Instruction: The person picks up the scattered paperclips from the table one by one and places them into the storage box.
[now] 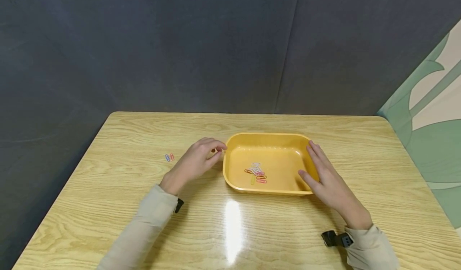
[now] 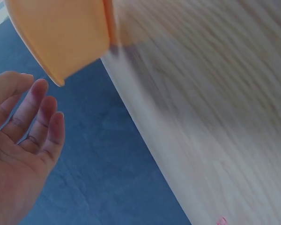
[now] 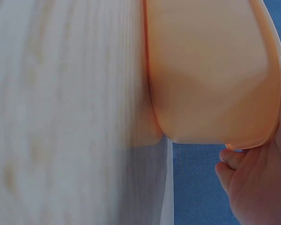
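Observation:
A yellow tray (image 1: 281,191) sits on the wood-grain table, with several coloured paper clips (image 1: 258,175) lying inside toward its left. My left hand (image 1: 196,158) is at the tray's left rim, thumb and fingers loosely bent and apart. In the left wrist view, no object shows between the fingers (image 2: 25,119) of that hand, close to the tray's corner. My right hand (image 1: 329,184) rests on the tray's right side, its fingers fairly straight along the rim and its thumb stretched over the inside. From the right wrist, its fingertips (image 3: 225,171) show by the rim's corner.
Left of the tray, a blue paper clip (image 1: 167,157) and a red paper clip (image 1: 172,157) lie on the table (image 1: 108,190). A dark padded panel (image 1: 201,54) stands behind the table's far edge. At the right is a green and beige patterned surface (image 1: 439,146).

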### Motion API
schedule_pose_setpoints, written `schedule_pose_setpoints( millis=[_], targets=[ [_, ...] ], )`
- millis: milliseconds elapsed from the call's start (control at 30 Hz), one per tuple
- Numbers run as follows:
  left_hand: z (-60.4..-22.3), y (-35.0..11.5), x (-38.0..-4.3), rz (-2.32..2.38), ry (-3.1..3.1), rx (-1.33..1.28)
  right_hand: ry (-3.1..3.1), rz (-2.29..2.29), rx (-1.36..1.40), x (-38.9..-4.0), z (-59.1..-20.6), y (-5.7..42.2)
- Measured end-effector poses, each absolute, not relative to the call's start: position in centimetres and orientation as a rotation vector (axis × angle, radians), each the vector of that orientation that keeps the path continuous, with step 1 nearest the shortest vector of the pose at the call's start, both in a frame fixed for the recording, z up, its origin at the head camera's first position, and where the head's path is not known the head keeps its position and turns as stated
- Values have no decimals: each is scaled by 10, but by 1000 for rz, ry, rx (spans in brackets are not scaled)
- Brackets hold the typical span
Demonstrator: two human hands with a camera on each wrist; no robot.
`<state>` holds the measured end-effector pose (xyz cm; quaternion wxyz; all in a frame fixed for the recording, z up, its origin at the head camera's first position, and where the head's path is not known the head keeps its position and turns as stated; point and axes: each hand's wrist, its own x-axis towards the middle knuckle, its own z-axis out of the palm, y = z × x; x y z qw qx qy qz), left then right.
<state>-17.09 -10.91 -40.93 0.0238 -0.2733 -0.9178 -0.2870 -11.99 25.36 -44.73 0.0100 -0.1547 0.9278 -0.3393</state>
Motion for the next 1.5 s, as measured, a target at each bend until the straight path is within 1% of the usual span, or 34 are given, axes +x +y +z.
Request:
schedule_pose_setpoints(
  millis=[900,1500],
  targets=[
    [-424,-163,-167,-758,-2897,-723,2887,-1082,-476,-121,-449,253],
    [-433,-200,-162,-740,-2966,-571,2880,-1080,-480,-120,-446,253]
  ],
)
